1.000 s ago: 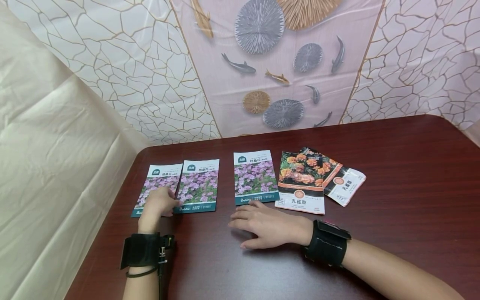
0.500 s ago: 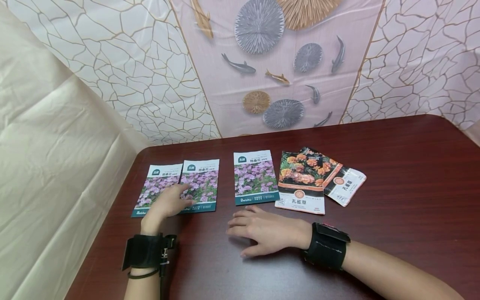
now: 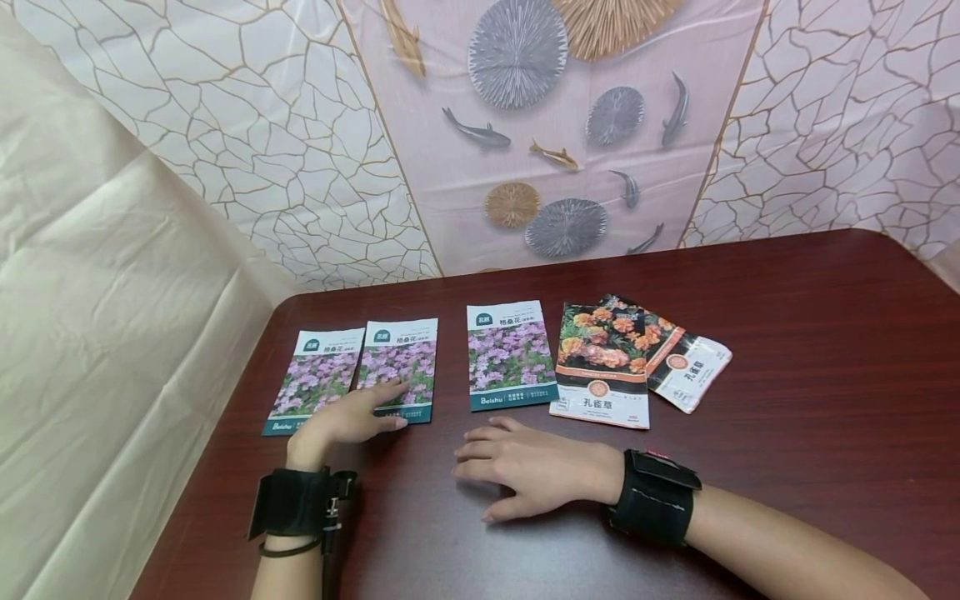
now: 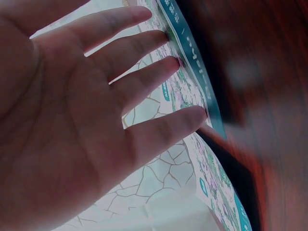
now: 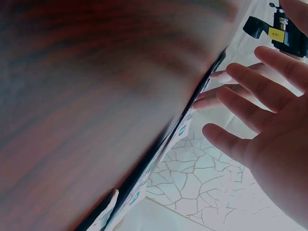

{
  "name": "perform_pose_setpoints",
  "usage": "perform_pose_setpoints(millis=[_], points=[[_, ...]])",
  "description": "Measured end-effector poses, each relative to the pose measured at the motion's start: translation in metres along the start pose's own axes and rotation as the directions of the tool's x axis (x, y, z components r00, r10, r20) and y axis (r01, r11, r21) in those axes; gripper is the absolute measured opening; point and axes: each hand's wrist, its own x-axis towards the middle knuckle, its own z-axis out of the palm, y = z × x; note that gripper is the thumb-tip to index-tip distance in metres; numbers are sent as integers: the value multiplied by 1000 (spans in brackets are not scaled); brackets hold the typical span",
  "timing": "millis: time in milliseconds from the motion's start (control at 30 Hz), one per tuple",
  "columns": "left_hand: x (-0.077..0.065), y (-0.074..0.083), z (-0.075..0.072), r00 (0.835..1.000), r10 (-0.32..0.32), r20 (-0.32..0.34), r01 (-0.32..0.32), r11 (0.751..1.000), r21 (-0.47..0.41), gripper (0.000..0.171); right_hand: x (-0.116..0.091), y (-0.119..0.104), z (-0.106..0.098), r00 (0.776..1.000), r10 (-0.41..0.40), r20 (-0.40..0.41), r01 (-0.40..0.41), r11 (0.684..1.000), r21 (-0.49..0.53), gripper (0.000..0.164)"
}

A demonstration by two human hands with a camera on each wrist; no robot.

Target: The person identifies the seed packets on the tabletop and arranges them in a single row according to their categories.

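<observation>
Two seed packets with purple flowers lie side by side at the left of the table: the outer packet and the inner packet. My left hand has its fingers spread over the lower part of the inner packet. In the left wrist view the straight fingertips of the left hand meet that packet's printed face. A third purple-flower packet lies in the middle. Just below it my right hand rests with fingers spread, holding nothing; the right wrist view shows the same spread fingers.
Right of the middle packet lie two orange marigold packets, the front packet overlapping the rear packet. All rest on a dark red wooden table. A patterned cloth hangs behind, and a pale cloth lines the left side.
My left hand has slid right from between the two left packets onto the inner one, its fingers spreading out. The right hand has shifted slightly toward me. The packets look unmoved.
</observation>
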Motion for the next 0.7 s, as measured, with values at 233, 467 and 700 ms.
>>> perform_pose_setpoints(millis=[233,467,700], points=[[0,1,0,1000,1,5,-1,1000,1,55,-2,0,-1,1000,13,2,-13,1000,14,49],[-1,0,0,1000,7,0,-7,1000,-18,53,-4,3,-3,1000,14,-12,-14,999,41,49],[0,-1,0,1000,21,-16,-21,1000,-20,53,-8,5,-11,998,35,-45,-34,999,25,51]])
